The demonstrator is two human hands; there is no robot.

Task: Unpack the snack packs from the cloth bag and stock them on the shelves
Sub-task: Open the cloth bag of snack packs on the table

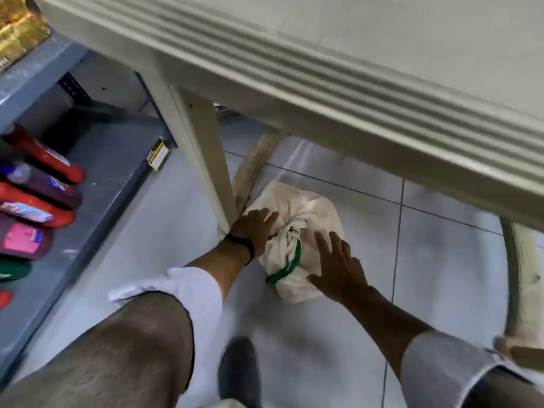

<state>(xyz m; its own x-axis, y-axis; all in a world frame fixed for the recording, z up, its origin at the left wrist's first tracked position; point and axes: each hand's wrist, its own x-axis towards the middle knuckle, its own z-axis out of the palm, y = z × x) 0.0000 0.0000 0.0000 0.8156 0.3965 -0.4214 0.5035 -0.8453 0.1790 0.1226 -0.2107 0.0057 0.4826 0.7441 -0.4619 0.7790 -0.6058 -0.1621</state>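
A cream cloth bag (297, 207) with green-trimmed handles sits bunched on the tiled floor under a white plastic table, beside one table leg. My left hand (254, 229) lies on the bag's left side, fingers spread, a dark band on the wrist. My right hand (338, 266) hovers at the bag's right side with fingers apart, holding nothing. The bag's contents are hidden. The grey metal shelves (112, 160) stand at the left.
The white table (323, 92) overhangs the bag, and its leg (203, 160) stands just left of it. Red and purple bottles (38, 184) lie on the lower shelf; golden packs (17, 28) sit on the shelf above. My knee and shoe fill the bottom.
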